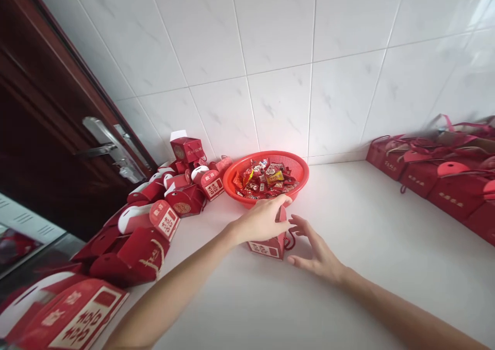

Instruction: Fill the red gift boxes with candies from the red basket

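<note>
A small red gift box with a white label panel and a dark red cord stands on the white table, partly hidden by my left hand. My left hand reaches over its top, with thumb and fingers closed around the upper flap. To the right of the box is my right hand, its thumb and fingers spread beside the cord, holding nothing. Just behind the box sits a red plastic basket with many wrapped candies in it.
Several red boxes, some with raised white-lined flaps, crowd the left side. Rows of closed red boxes with ribbons line the right. A white tiled wall rises behind; a dark wooden door with a metal handle is at left.
</note>
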### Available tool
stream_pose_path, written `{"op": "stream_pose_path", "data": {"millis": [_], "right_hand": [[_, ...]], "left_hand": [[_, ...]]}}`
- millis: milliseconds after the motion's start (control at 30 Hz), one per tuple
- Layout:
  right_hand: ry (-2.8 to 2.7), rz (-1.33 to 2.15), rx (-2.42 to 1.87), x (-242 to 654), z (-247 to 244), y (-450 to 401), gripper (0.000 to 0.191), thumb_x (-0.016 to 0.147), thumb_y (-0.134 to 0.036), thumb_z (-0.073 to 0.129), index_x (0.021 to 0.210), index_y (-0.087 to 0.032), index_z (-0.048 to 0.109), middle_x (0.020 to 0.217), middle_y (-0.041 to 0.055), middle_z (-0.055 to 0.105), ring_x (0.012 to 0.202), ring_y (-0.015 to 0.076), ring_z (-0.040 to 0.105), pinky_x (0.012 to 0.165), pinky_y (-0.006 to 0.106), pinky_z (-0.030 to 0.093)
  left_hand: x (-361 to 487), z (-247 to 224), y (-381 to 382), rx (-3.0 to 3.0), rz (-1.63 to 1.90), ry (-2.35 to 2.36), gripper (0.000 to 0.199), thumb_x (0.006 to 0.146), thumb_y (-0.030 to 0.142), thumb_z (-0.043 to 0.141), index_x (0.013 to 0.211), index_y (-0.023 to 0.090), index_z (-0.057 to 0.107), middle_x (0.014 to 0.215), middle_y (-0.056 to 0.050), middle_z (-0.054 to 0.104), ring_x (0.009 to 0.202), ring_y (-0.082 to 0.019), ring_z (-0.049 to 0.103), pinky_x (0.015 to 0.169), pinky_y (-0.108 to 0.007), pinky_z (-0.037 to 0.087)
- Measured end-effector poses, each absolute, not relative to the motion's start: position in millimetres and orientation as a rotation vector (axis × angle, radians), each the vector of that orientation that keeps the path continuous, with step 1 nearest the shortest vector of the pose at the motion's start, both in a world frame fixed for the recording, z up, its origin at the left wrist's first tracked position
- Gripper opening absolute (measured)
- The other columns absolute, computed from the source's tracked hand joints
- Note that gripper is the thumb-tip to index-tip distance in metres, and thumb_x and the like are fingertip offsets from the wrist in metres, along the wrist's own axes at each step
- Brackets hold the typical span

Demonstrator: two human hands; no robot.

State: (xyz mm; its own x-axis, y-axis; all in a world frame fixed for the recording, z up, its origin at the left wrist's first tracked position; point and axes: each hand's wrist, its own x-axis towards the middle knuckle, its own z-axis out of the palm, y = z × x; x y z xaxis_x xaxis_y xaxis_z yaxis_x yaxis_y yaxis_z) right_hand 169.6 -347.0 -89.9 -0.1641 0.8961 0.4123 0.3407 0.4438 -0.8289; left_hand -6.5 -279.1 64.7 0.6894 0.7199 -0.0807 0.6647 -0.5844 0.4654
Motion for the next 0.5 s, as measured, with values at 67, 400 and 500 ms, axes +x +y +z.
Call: {"op": "stream_pose_path", "data": {"millis": [67,400,500], "right_hand": [[-1.726,0.745,-1.063,167.8,-91.9,-345.2,0.088,0.083,-0.058,0.073,0.152,-0.024,0.031,0.148,0.0191,0.049,0.125,0.0319,0.058,0.104,0.054,0.051],[-1.615,0.819,-1.181,166.4,-90.8,-345.0,0.086,0.082,-0.061,0.073,0.15,-0.024,0.036,0.144,0.0185,0.053,0.121,0.0316,0.061,0.101,0.052,0.053],[-1.639,0.756,-1.191,167.7,-91.9,-346.6,0.084,0.084,-0.061,0.07,0.151,-0.024,0.035,0.143,0.0185,0.054,0.124,0.0326,0.059,0.103,0.053,0.052]], "left_hand": [[-5.5,62.3,-280.0,2.372,0.227,1.008,0.052,0.091,0.039,0.056,0.139,0.02,0.05,0.079,0.002,0.063,0.08,-0.019,0.063,0.073,-0.029,0.047],[-36.1,64.2,-275.0,2.254,0.406,0.932,0.004,0.087,0.021,0.055,0.09,0.022,0.052,0.085,0.003,0.067,0.075,-0.014,0.064,0.07,-0.024,0.05],[-38.4,62.2,-276.5,2.296,0.367,0.929,0.002,0.087,0.024,0.056,0.086,0.022,0.057,0.085,0.002,0.068,0.075,-0.014,0.065,0.069,-0.025,0.049]]}}
